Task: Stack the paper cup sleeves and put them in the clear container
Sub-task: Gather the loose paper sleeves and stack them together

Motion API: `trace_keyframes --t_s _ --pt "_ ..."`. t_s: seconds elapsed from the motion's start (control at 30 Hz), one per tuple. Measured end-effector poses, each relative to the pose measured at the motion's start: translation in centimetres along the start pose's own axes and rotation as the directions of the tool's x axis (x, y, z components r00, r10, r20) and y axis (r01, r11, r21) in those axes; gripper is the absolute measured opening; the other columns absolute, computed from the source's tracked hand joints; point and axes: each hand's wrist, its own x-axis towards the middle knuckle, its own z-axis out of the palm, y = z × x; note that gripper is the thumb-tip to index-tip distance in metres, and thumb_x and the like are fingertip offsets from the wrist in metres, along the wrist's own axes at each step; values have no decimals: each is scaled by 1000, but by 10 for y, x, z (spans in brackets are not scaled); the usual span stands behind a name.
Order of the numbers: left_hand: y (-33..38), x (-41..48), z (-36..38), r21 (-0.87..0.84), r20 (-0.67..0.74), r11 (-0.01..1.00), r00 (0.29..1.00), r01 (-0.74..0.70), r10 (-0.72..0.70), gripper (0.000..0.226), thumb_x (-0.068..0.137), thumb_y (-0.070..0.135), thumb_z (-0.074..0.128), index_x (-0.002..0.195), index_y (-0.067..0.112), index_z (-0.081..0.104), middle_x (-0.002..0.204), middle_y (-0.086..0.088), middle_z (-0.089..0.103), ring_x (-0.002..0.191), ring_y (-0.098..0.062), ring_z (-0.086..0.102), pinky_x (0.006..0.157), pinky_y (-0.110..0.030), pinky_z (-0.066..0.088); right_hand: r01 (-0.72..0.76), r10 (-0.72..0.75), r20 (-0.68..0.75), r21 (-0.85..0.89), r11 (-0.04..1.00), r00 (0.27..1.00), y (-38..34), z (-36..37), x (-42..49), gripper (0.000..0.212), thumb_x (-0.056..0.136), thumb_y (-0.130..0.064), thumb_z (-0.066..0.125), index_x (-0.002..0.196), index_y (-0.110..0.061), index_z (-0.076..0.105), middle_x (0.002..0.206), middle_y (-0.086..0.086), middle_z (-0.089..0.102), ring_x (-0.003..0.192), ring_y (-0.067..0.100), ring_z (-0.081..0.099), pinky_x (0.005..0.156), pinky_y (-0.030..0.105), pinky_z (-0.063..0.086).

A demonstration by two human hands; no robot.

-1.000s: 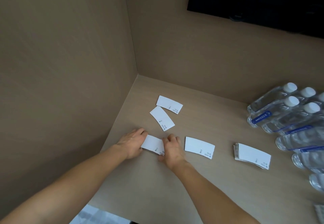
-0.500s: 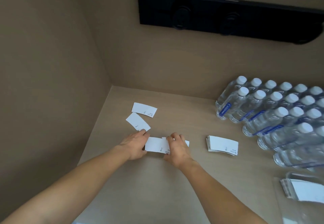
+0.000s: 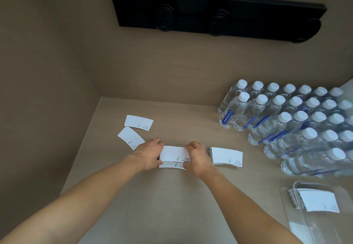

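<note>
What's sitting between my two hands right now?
In the head view, two overlapping sleeves lie between the left hand and right hand, each hand gripping one end; nothing else is there.

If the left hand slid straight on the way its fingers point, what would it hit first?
The left hand points up and right, so it would probably meet only bare beige shelf, then the back wall; the clear plastic water bottles look off to the right.
</note>
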Motion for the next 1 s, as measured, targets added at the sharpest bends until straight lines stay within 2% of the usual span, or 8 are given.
trace_keyframes --t_s 0.2,0.3,0.43,0.57,0.67,0.8,1.0 --pt "0 6 15 11 62 1000 998 16 -17 32 90 31 64 114 12 52 120 -4 48 109 -23 52 86 -33 47 20 -15 66 -69 997 998 6 13 7 46 83 -19 66 126 -11 52 135 4 43 125 24 35 99 33 43" --pt "1 8 22 -15 97 999 995 34 -33 31 91 26 62 115 10 52 123 -4 46 111 -23 52 89 -35 49 -6 14 90 -97 995 996 10 19 8 44 83 -19 63 125 -14 52 135 1 41 124 24 35 88 32 47" --pt "5 10 29 -51 108 998 994 39 -33 26 92 20 60 113 7 52 123 -6 44 109 -24 54 88 -34 49 -23 31 87 -92 995 996 15 27 10 43 83 -19 62 125 -16 51 135 -1 40 123 23 35 76 25 36" --pt "5 11 34 -70 91 996 995 57 -51 28 93 21 60 115 7 51 124 -6 43 108 -24 54 92 -35 49 -16 21 81 -59 998 996 16 30 12 42 80 -13 62 121 -14 52 133 3 41 120 24 37 81 24 37" --pt "6 13 38 -96 88 992 994 81 -72 32 93 21 62 119 6 50 127 -6 41 110 -25 54 95 -36 48 -8 14 87 -66 998 996 18 32 13 45 79 -8 60 123 -14 51 133 3 39 121 24 36 80 22 36" --pt "8 13 40 -135 92 984 990 118 -106 38 91 20 63 123 7 48 129 -5 39 111 -26 55 95 -38 49 -31 36 96 -51 998 995 17 35 12 49 79 -4 57 126 -13 47 134 5 37 121 25 37 95 31 46" --pt "9 13 47 -232 96 955 982 182 -164 39 85 19 65 119 9 48 126 -2 38 107 -24 56 92 -39 51 -6 13 76 -95 995 997 17 41 12 43 78 -5 56 120 -9 48 130 7 38 122 27 33 93 32 48"
